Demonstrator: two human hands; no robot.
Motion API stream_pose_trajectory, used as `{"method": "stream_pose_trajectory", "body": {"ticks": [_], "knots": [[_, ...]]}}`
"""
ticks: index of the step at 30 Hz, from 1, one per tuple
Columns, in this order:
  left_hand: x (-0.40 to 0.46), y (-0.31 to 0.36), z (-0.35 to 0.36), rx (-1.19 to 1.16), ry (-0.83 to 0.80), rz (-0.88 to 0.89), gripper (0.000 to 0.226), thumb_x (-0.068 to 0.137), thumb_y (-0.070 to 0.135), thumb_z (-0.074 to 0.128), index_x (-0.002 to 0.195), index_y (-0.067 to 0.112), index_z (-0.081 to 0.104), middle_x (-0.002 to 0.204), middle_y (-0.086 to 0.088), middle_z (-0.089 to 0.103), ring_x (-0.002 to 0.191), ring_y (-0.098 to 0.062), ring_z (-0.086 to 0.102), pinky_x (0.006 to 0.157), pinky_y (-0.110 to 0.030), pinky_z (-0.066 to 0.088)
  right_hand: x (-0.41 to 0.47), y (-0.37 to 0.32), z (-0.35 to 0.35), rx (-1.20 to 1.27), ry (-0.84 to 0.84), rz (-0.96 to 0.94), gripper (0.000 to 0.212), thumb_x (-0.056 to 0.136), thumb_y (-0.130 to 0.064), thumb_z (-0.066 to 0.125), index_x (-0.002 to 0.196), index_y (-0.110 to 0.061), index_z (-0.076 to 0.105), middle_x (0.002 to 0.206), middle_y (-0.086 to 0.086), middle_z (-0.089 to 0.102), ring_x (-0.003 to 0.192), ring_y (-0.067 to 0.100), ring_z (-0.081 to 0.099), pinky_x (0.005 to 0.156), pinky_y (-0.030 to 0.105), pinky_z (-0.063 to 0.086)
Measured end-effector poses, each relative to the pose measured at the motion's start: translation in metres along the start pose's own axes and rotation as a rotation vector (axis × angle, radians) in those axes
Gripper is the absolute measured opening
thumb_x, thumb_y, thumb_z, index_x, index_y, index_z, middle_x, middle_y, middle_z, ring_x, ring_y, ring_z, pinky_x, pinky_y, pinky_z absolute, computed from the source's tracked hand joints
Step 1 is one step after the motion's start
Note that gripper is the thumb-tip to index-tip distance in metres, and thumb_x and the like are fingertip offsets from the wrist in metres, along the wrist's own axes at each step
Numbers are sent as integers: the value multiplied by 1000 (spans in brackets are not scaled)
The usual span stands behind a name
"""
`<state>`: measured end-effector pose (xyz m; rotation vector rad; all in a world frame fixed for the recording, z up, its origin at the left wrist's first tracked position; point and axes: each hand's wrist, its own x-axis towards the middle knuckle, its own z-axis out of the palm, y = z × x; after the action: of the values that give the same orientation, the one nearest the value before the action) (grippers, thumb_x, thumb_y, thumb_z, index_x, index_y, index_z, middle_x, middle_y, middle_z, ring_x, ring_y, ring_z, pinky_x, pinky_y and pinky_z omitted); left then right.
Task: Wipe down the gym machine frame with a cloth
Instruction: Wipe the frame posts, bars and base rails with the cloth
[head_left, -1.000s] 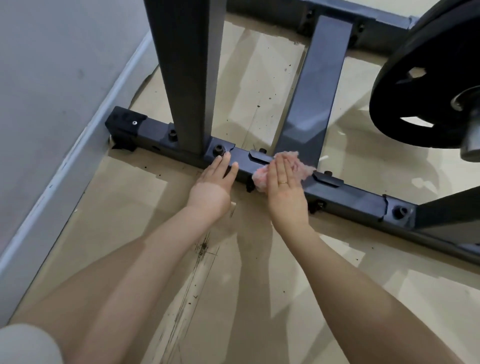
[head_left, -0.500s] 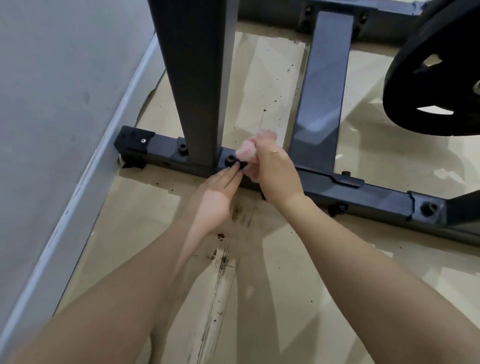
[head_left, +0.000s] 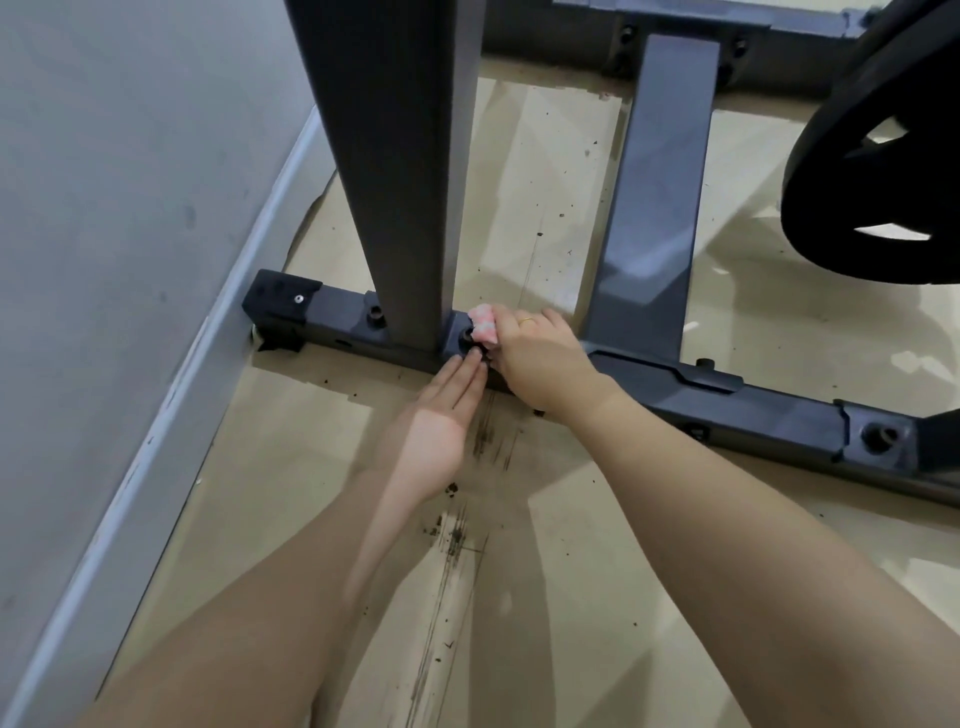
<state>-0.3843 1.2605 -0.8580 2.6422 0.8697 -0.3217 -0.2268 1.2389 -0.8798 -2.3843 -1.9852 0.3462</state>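
The dark grey machine frame has a low base bar (head_left: 753, 410) running across the floor and a thick upright post (head_left: 400, 171) rising from it. My right hand (head_left: 540, 358) grips a bunched pink cloth (head_left: 483, 325) and holds it against the base bar beside the post's foot, next to a black bolt (head_left: 466, 336). My left hand (head_left: 441, 415) lies flat with straight fingers, its fingertips touching the front of the bar just below the cloth.
A grey wall with a pale skirting (head_left: 171, 405) runs close on the left. A second frame bar (head_left: 654, 197) runs away from the base bar. A black weight plate (head_left: 857, 156) hangs at upper right. The beige floor (head_left: 519, 597) carries dark scuffs and crumbs.
My right hand has slid the cloth left along the base bar to the post's foot and bunched it. My left hand has stayed at the bar, fingers straight. The view has shifted closer.
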Motion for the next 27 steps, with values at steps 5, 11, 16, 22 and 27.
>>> {"method": "stream_pose_trajectory", "body": {"ticks": [5, 11, 16, 22, 27], "knots": [[0, 3, -2, -16, -28, -57, 74, 91, -7, 31, 150, 16, -8, 156, 4, -19, 145, -11, -12, 110, -15, 12, -33, 4, -13, 1, 243, -58, 33, 79, 1, 56, 111, 0, 63, 102, 16, 66, 93, 33, 63, 96, 38, 43], [1, 17, -2, -57, 23, -110, 80, 87, -11, 36, 150, 15, -5, 157, 1, -16, 145, -12, -11, 113, -23, -8, -100, 29, 7, 79, 598, 226, 46, 83, 0, 38, 125, 8, 56, 127, 25, 57, 118, 42, 53, 102, 47, 42], [-4, 34, 7, 10, 38, 21, 73, 93, 4, 38, 150, 17, -7, 157, -1, -18, 145, -14, -13, 110, -23, -15, -106, 16, 52, -7, 268, 197, 65, 92, -29, 41, 146, 5, 25, 152, 24, 27, 142, 33, 25, 118, 42, 13], [20, 48, 0, 192, -62, 128, 72, 93, 0, 31, 150, 17, -11, 157, -3, -19, 145, -18, -15, 115, -32, -10, -126, 54, 36, -147, 222, 217, 61, 86, -12, 23, 146, -1, 32, 152, 17, 33, 140, 29, 33, 117, 34, 4], [22, 53, 5, 133, -102, 85, 72, 92, 2, 34, 150, 16, -8, 158, -3, -16, 145, -18, -13, 116, -31, -7, -133, 47, 43, -101, 242, 353, 58, 86, -11, 26, 141, 4, 40, 147, 21, 39, 137, 33, 38, 118, 39, 14]]}}
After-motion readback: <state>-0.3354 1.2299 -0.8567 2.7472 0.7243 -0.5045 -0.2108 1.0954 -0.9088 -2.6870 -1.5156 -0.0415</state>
